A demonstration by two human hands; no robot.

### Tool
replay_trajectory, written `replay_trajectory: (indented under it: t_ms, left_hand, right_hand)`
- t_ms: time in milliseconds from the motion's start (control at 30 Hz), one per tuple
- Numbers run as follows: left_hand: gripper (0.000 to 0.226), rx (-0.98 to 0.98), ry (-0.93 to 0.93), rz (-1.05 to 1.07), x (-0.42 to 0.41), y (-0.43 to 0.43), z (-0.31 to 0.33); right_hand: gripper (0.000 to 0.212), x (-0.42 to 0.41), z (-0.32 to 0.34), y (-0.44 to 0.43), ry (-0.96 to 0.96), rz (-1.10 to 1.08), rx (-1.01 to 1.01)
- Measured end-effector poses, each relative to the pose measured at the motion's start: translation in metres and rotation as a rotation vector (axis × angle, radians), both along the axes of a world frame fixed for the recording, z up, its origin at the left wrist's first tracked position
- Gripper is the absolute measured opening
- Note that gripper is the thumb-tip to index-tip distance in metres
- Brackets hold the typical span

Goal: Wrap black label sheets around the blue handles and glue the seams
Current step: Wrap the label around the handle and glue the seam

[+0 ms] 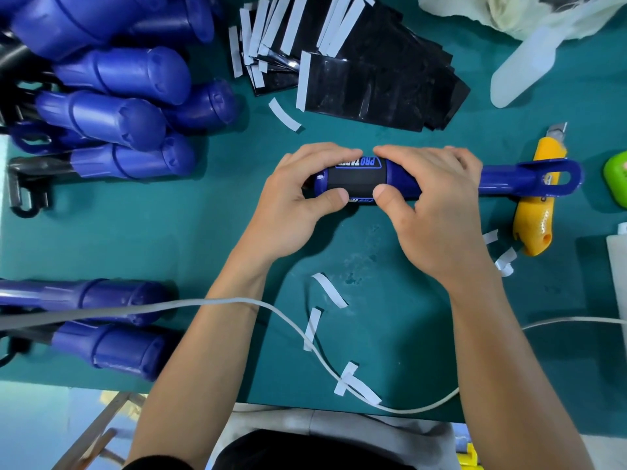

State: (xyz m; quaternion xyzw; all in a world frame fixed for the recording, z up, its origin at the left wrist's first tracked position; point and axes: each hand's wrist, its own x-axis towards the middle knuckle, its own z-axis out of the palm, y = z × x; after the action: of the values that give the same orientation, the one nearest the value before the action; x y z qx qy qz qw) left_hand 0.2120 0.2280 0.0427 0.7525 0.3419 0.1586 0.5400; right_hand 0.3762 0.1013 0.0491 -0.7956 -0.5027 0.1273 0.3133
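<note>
A teal bench (pixel 135 232) fills the view, its near edge just before the person; the blue handle (pixel 509 179) lies crosswise at its middle, a black label sheet (pixel 356 178) wrapped round it. The left hand (pixel 298 205) and right hand (pixel 437 205) both grasp it, fingers curled over, thumbs pressing the label. Spare handles (pixel 118 106) crowd the left; loose sheets (pixel 373 83) lie behind; a yellow knife (pixel 536 225) (under the handle's looped end) sits right; white strips (pixel 330 290) and a cable (pixel 305 337) litter the open near part.

Bright, even overhead light; soft shadows, wide-angle bending, blurred edges.
</note>
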Motion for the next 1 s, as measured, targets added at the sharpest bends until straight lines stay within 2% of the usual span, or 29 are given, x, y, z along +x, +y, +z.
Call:
replay_trajectory:
  t_ms: [333,500,567,667,767,900,1000]
  left_hand:
    - [0.05,-0.139,-0.057,0.05,0.004,-0.004,0.001]
    - [0.039,-0.152,-0.069,0.105,0.002,-0.005,0.001]
    - [0.032,-0.034,-0.031,0.116,0.004,-0.01,0.001]
    - [0.035,0.212,0.05,0.139,0.011,-0.017,-0.004]
    - [0.029,0.205,0.015,0.148,0.011,-0.017,-0.007]
    - [0.032,0.259,0.0,0.112,0.003,-0.012,-0.01]
    - [0.032,0.308,0.038,0.122,0.008,-0.016,-0.011]
  right_hand:
    - [0.036,-0.001,-0.001,0.0,0.006,-0.017,0.015]
    - [0.036,-0.001,-0.001,0.0,0.023,-0.025,0.016]
    - [0.035,-0.002,-0.001,0.0,0.008,-0.023,0.022]
    - [0.034,-0.006,-0.001,0.002,-0.056,-0.039,0.029]
    - [0.031,-0.008,-0.002,0.003,-0.022,-0.068,0.046]
    - [0.031,-0.007,-0.002,0.0,0.079,-0.074,0.064]
    - [0.03,-0.009,0.0,0.003,0.01,-0.08,0.048]
